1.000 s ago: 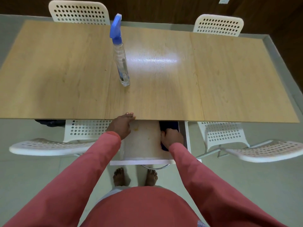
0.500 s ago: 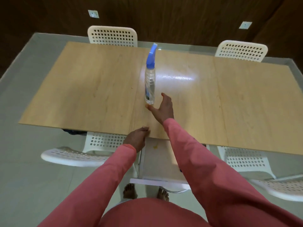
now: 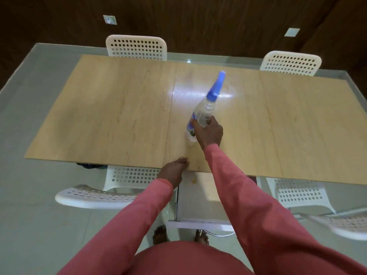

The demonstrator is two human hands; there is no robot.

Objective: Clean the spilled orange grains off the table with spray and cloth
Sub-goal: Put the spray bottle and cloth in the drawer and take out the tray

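My right hand (image 3: 208, 133) grips the clear spray bottle (image 3: 203, 111) around its lower body; the bottle tilts to the right, its blue nozzle pointing away. It stands over the middle of the wooden table (image 3: 123, 116). My left hand (image 3: 173, 171) rests on the table's near edge with its fingers curled over it. Below that edge a small white surface (image 3: 196, 197) shows a few orange grains (image 3: 193, 181). No cloth is visible; my right arm covers that surface's right side.
White perforated chairs stand around the table: two at the far side (image 3: 137, 47) (image 3: 291, 63), one at near left (image 3: 111, 187), one at near right (image 3: 301, 195). My bare feet (image 3: 160, 234) stand on the grey floor just before the white surface.
My right hand left the dark cloth on the low surface, reached up to the bottle and now grips it, tilting it right. The left hand stayed at the table edge.
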